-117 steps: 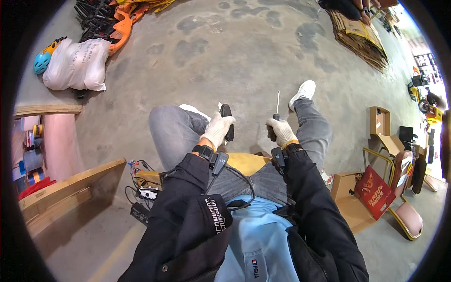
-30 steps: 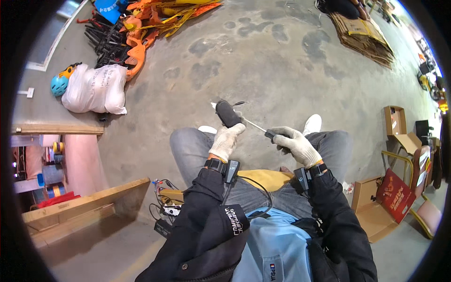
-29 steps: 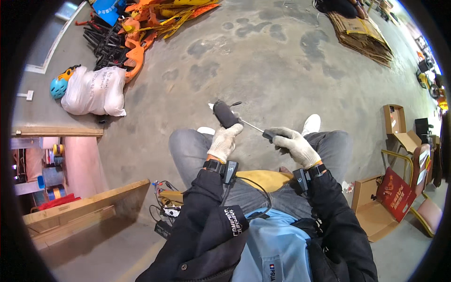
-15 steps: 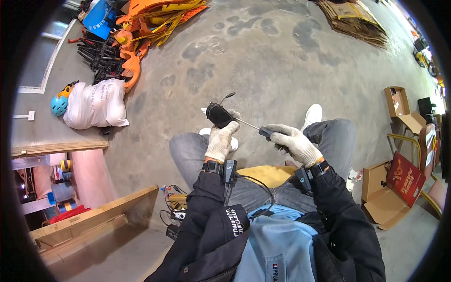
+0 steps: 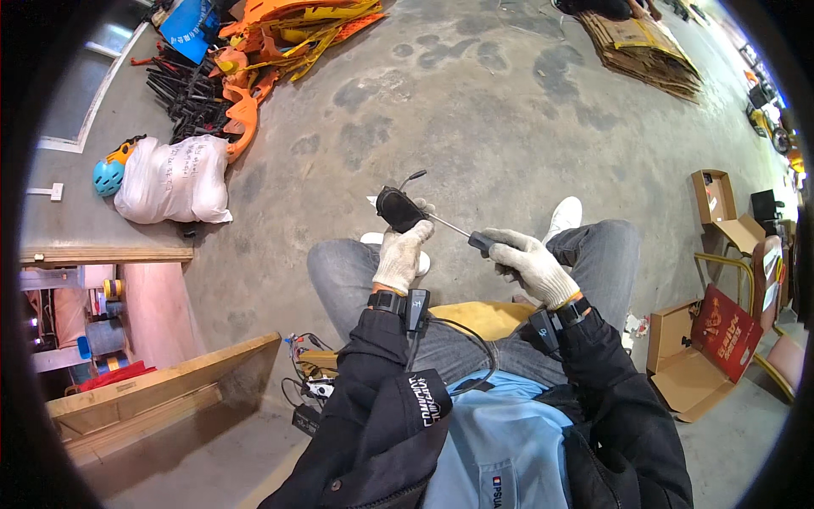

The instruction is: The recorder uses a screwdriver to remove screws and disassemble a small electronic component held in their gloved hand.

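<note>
Both hands wear pale knit work gloves and meet above my lap. My left hand (image 5: 399,256) is closed around a black rounded part with a thin bent stem (image 5: 397,209), which looks like a scooter side mirror. In my right hand (image 5: 536,265) I grip the dark handle of a screwdriver (image 5: 480,243). Its metal shaft slants up and left to the side of the black part, by my left fingers. The tip is hidden there, so I cannot tell what it touches.
Orange and yellow plastic panels (image 5: 254,68) are heaped at the far left, above a white sack (image 5: 174,182) and a blue helmet (image 5: 108,177). Flattened cardboard (image 5: 640,51) is stacked far right. Open boxes (image 5: 688,386) and a chair (image 5: 736,265) stand right; a wooden frame (image 5: 170,382) is left.
The view has shifted slightly, and part of a person in dark clothes now shows beside the cardboard stack. Both hands keep nearly the same hold on the mirror-like part and the screwdriver.
</note>
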Demonstrator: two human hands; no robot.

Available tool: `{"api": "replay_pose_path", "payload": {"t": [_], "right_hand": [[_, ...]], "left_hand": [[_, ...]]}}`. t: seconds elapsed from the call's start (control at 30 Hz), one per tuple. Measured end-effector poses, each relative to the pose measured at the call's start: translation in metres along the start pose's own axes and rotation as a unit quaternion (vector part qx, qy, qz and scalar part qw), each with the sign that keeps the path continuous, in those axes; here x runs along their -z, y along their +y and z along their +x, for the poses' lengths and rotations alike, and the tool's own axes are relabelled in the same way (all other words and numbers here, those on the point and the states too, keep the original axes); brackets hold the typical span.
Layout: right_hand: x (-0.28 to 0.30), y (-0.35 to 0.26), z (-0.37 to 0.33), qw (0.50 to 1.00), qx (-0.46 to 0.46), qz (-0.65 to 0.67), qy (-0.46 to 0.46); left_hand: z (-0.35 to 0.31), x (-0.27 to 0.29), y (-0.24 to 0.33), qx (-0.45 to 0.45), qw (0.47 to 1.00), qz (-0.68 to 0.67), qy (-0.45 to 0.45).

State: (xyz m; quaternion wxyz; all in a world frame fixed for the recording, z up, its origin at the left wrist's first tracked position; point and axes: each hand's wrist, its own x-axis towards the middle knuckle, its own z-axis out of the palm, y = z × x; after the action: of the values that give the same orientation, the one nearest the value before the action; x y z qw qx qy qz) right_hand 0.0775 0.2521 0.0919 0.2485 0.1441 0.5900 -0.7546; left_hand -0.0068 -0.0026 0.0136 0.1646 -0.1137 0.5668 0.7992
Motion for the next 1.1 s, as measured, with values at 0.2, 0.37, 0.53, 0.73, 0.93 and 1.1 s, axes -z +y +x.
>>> {"api": "replay_pose_path", "payload": {"t": [0.2,0.37,0.53,0.73,0.93,1.1], "right_hand": [[-0.0028,-0.0047,0.0012,1.0,-0.001,0.003,0.0],[-0.0004,0.0003,0.0009,1.0,0.002,-0.013,0.002],[-0.0026,-0.0049,0.0004,0.999,0.01,-0.031,0.001],[0.0001,0.0007,0.0019,1.0,0.016,-0.022,-0.008],[-0.0008,-0.0005,0.0007,1.0,-0.006,-0.008,-0.006],[-0.0007,-0.0014,0.0044,1.0,-0.006,0.007,-0.012]], "left_hand": [[0.0002,-0.004,0.0036,0.01,0.999,-0.032,-0.005],[-0.0001,-0.0042,0.0012,0.004,1.0,-0.006,0.01],[-0.0013,-0.0031,0.0027,-0.003,1.0,0.011,0.003],[-0.0007,-0.0049,0.0002,0.008,1.0,-0.014,0.004],[-0.0009,-0.0023,-0.0028,0.006,1.0,0.013,0.02],[0.0003,-0.0043,0.0019,-0.004,1.0,0.003,0.017]]}}
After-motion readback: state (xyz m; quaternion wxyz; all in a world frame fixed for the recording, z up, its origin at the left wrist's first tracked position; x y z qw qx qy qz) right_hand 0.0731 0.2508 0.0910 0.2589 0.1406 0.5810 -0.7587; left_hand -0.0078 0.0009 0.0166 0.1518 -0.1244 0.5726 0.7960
